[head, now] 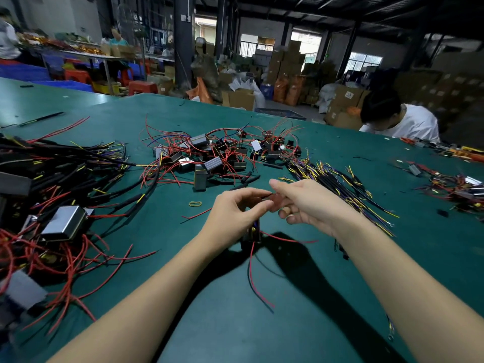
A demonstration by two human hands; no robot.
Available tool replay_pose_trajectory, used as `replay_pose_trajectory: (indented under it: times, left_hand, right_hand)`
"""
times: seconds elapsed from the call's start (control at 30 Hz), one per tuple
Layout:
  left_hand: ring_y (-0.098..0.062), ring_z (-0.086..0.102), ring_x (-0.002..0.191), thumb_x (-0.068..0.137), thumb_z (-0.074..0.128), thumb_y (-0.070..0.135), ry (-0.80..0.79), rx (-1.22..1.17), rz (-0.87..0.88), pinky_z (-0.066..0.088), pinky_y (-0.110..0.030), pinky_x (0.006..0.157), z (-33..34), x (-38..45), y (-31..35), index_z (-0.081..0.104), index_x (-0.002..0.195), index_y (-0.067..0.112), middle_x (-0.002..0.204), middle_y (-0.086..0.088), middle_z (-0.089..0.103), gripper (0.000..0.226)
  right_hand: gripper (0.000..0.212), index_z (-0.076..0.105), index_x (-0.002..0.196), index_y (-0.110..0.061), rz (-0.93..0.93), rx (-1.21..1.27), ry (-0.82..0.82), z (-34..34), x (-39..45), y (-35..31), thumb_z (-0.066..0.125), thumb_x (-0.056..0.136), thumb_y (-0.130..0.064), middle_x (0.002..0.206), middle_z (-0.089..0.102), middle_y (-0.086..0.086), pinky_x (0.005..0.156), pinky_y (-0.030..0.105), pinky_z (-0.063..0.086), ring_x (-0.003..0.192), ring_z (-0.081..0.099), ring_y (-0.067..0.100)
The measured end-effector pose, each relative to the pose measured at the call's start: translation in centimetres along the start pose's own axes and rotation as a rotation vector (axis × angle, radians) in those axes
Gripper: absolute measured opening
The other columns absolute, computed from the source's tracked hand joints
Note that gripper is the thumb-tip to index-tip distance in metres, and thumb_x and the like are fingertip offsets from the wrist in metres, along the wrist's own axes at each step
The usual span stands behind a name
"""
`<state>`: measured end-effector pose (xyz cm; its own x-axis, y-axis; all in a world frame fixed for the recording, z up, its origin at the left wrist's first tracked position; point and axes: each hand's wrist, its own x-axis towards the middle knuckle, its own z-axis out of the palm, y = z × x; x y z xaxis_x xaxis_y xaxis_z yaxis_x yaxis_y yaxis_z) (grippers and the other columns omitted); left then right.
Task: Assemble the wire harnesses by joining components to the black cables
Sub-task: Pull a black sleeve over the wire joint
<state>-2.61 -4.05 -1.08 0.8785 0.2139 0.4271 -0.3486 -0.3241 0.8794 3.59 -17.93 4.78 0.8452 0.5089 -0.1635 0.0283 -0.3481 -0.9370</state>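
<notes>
My left hand [237,210] and my right hand [306,201] meet above the green table [214,320]. Their fingertips pinch a thin wire end between them; the motion blur hides the detail. A small black box component [252,233] with red wires [258,292] hangs below my left hand, partly hidden by it. Loose box components with red wires [209,158] lie in a heap beyond the hands. Black cables with yellow and purple leads [337,184] lie to the right of the heap.
A large pile of joined black cables and boxes [52,205] fills the left side. A yellow rubber band [195,204] lies left of my hands. A person in a white shirt [403,121] works at the far right, with more parts [455,184] nearby.
</notes>
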Motion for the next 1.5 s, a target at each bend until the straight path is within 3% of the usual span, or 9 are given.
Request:
replay_pose_trajectory:
  times: [0.2, 0.3, 0.4, 0.5, 0.7, 0.97, 1.17, 1.33, 1.5]
  left_hand:
    - [-0.016, 0.061, 0.076, 0.084, 0.070, 0.011, 0.162, -0.125, -0.033, 0.051, -0.035, 0.077, 0.0, 0.5, 0.7, 0.073, 0.090, 0.000, 0.089, -0.016, 0.071, 0.013]
    - [0.000, 0.060, 0.073, 0.085, 0.069, 0.016, 0.226, -0.230, -0.075, 0.049, -0.016, 0.069, -0.6, 0.8, 1.0, 0.074, 0.089, 0.007, 0.085, -0.003, 0.071, 0.011]
    - [-0.003, 0.064, 0.083, 0.088, 0.065, 0.021, 0.278, -0.404, -0.151, 0.050, -0.021, 0.077, -1.0, 1.0, 1.0, 0.075, 0.085, 0.020, 0.086, 0.005, 0.074, 0.010]
    - [-0.010, 0.065, 0.083, 0.088, 0.064, 0.021, 0.275, -0.520, -0.201, 0.049, -0.031, 0.084, -0.7, 0.8, 1.0, 0.075, 0.077, 0.019, 0.086, -0.002, 0.074, 0.016]
    - [-0.011, 0.067, 0.074, 0.085, 0.068, 0.017, 0.315, -0.495, -0.181, 0.052, -0.021, 0.072, -0.5, 0.7, 1.0, 0.073, 0.075, 0.018, 0.077, -0.002, 0.074, 0.012]
    - [-0.015, 0.065, 0.069, 0.085, 0.067, 0.011, 0.414, -0.544, -0.243, 0.057, -0.024, 0.068, -1.2, 1.1, 0.8, 0.069, 0.079, 0.009, 0.071, -0.007, 0.069, 0.007]
    - [-0.010, 0.065, 0.059, 0.086, 0.068, 0.015, 0.450, -0.411, -0.185, 0.055, -0.021, 0.051, -1.9, 1.3, 1.0, 0.066, 0.085, 0.004, 0.063, 0.002, 0.068, 0.011]
    - [-0.008, 0.058, 0.043, 0.089, 0.062, 0.018, 0.407, -0.569, -0.203, 0.040, -0.014, 0.036, -1.6, 1.5, 2.0, 0.058, 0.076, 0.008, 0.052, 0.005, 0.060, 0.017]
    - [-0.010, 0.051, 0.031, 0.100, 0.045, 0.023, 0.303, -0.642, -0.332, 0.033, -0.013, 0.029, -0.6, 1.4, 1.4, 0.039, 0.079, 0.008, 0.049, -0.007, 0.062, 0.026]
  right_hand:
    - [0.033, 0.059, 0.068, -0.009, -0.095, -0.021, 0.208, -0.9, -0.1, 0.4, 0.058, 0.094, -0.029, 0.059, 0.062, 0.002, 0.040, 0.015, 0.037, 0.041, 0.050, 0.005]
    - [0.031, 0.057, 0.068, -0.009, -0.132, 0.105, 0.311, -1.4, 0.0, 0.8, 0.056, 0.095, -0.025, 0.062, 0.064, 0.003, 0.039, 0.015, 0.036, 0.043, 0.052, 0.006]
    - [0.027, 0.058, 0.074, -0.008, -0.166, 0.301, 0.356, -1.6, 0.1, 1.8, 0.055, 0.096, -0.023, 0.065, 0.069, 0.001, 0.042, 0.013, 0.040, 0.045, 0.054, 0.005]
    - [0.028, 0.058, 0.078, -0.005, -0.170, 0.517, 0.324, -1.0, 0.3, 3.2, 0.054, 0.096, -0.025, 0.068, 0.071, 0.003, 0.041, 0.012, 0.040, 0.047, 0.054, 0.004]
    - [0.033, 0.052, 0.072, -0.011, -0.164, 0.680, 0.262, 0.2, 0.9, 4.5, 0.054, 0.093, -0.036, 0.069, 0.070, 0.012, 0.042, 0.014, 0.042, 0.048, 0.058, 0.012]
    - [0.036, 0.066, 0.095, -0.009, -0.284, 0.718, -0.007, 0.7, 0.3, 5.1, 0.070, 0.069, -0.033, 0.086, 0.072, 0.011, 0.066, 0.020, 0.054, 0.070, 0.066, 0.015]
    - [0.011, 0.071, 0.070, -0.018, -0.277, 0.559, 0.198, 1.0, 0.5, 4.2, 0.068, 0.073, -0.028, 0.062, 0.062, -0.003, 0.050, 0.013, 0.041, 0.051, 0.050, 0.005]
    - [0.014, 0.063, 0.077, -0.014, -0.317, 0.616, 0.182, -0.1, 0.0, 1.6, 0.059, 0.090, -0.018, 0.053, 0.050, -0.004, 0.036, 0.011, 0.024, 0.038, 0.035, 0.003]
    - [0.006, 0.056, 0.086, -0.011, -0.129, 0.612, 0.109, 0.4, -0.1, 1.1, 0.058, 0.092, -0.013, 0.055, 0.058, -0.001, 0.034, 0.011, 0.032, 0.039, 0.044, 0.004]
